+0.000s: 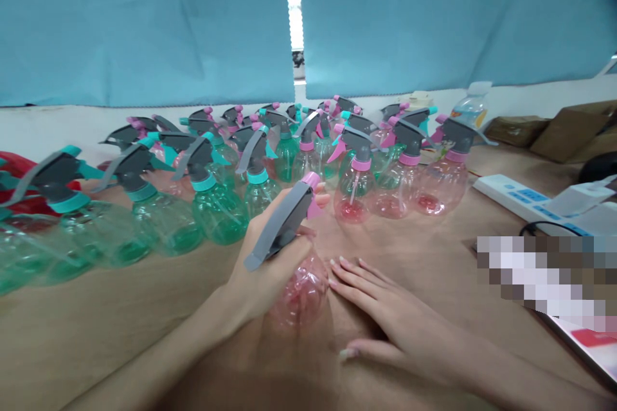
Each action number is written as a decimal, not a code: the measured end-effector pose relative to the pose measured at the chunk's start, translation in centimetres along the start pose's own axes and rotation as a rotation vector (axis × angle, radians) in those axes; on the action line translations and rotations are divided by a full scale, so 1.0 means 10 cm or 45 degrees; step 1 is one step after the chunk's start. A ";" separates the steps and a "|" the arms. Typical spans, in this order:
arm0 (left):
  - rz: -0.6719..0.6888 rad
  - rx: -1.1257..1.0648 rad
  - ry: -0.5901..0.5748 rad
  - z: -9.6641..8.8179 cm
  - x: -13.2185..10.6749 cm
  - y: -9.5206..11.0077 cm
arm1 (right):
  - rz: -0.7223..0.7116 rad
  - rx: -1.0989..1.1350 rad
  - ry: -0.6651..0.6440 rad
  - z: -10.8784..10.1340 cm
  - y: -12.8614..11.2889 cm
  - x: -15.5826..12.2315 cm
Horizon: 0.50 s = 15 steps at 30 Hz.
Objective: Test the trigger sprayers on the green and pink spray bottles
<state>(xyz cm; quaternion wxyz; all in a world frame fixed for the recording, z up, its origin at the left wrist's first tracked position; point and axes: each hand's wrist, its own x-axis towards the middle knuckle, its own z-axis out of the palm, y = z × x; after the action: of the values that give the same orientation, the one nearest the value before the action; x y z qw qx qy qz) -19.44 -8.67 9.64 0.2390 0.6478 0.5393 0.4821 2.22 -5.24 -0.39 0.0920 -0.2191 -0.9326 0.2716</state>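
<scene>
My left hand (260, 263) is wrapped round the neck of a pink spray bottle (301, 295), just under its grey and pink trigger head. The bottle's see-through body shows below my fingers, near the table top (202, 347). Flat on the table to its right lies my right hand (380, 308), fingers stretched out and thumb apart, with nothing in it. Its fingertips come close to the bottle's side; whether they touch it I cannot tell. Beyond my hands stand a green spray bottle (219, 215) and a pink-collared spray bottle (354, 196), among several others.
Rows of green and pink spray bottles fill the back and left of the table. At right are a white power strip (511, 196), a black cable and a partly blurred-out flat object (588, 334). Cardboard (569, 131) and a clear bottle (472, 106) stand behind, before a blue curtain (144, 19).
</scene>
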 end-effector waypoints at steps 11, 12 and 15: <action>-0.040 -0.012 -0.015 0.00 -0.01 -0.02 | 0.016 -0.023 -0.032 -0.01 -0.01 0.01; -0.042 -0.023 -0.019 0.00 -0.01 -0.02 | 0.017 -0.024 -0.029 -0.01 -0.01 0.01; -0.032 -0.055 -0.028 0.00 -0.01 -0.02 | 0.006 -0.016 -0.011 0.00 0.00 0.00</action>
<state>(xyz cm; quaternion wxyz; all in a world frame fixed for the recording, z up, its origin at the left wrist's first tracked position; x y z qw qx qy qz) -19.51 -8.69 9.38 0.2650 0.6409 0.5342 0.4833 2.21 -5.26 -0.35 0.0861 -0.2207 -0.9341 0.2670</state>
